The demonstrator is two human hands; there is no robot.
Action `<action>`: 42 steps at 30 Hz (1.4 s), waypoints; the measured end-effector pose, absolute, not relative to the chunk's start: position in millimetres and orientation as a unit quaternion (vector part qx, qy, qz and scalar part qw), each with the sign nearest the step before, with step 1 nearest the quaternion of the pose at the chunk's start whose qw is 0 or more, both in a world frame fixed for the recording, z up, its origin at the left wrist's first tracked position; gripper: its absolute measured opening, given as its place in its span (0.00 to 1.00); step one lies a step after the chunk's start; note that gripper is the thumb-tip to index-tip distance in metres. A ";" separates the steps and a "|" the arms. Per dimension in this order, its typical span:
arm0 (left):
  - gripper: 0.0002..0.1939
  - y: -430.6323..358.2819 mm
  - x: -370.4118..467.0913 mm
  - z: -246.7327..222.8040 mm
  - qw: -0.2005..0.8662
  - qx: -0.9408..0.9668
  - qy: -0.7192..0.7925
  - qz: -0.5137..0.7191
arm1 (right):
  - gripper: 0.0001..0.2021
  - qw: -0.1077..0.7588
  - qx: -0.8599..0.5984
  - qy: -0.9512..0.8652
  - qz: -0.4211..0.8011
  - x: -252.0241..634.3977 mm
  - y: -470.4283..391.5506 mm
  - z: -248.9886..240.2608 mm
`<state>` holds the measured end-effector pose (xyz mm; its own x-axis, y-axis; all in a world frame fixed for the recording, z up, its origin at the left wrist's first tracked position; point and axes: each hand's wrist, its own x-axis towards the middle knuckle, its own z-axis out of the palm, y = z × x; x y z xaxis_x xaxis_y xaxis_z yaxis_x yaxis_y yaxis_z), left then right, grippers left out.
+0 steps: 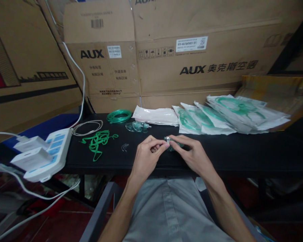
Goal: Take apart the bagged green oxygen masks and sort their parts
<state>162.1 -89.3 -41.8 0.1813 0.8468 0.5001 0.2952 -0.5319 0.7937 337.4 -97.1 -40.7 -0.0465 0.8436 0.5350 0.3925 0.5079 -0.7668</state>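
Both hands meet over the front of the black table. My left hand [151, 149] pinches a small whitish metal strip [168, 139] from the left, fingers curled. From the right, my right hand [188, 146] closes thumb and forefinger on the same small strip. Beneath the right fingers shows part of a clear greenish mask [170, 148], mostly hidden by the hand. Another clear mask piece [137, 126] lies just behind the hands. Left of them are thin clear bits [125, 147] and a tangled green cord [98, 141].
Coiled green tubing [119, 116], a pale cord loop [88, 127] and a white package [155, 115] lie at the back. Packaged green masks [239, 111] overlap at the right. A power strip [53, 151] with plugs sits left. Cardboard boxes [161, 77] stand behind.
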 end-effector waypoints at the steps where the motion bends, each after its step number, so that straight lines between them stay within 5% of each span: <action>1: 0.10 -89.1 161.8 -41.9 0.276 0.717 0.398 0.501 | 0.13 0.525 -0.448 -0.690 0.215 337.1 -97.3 -40.6; 10: 0.09 -87.5 158.6 -42.8 0.298 0.731 0.377 0.485 | 0.14 0.502 -0.488 -0.676 0.231 338.1 -96.8 -41.8; 17: 0.11 -83.8 159.4 -33.5 0.203 0.765 0.362 0.492 | 0.14 0.487 -0.491 -0.677 0.252 341.6 -99.9 -38.1; 22: 0.08 -68.9 154.1 -3.8 0.127 0.872 0.272 0.386 | 0.15 0.528 -0.473 -0.641 0.295 345.2 -95.0 -42.4; 29: 0.15 -59.3 149.5 23.8 0.099 0.921 0.243 0.288 | 0.15 0.536 -0.460 -0.646 0.288 347.9 -94.9 -41.9; 42: 0.15 -54.6 130.7 3.3 0.113 0.912 0.248 0.308 | 0.15 0.493 -0.421 -0.701 0.297 346.4 -99.4 -42.1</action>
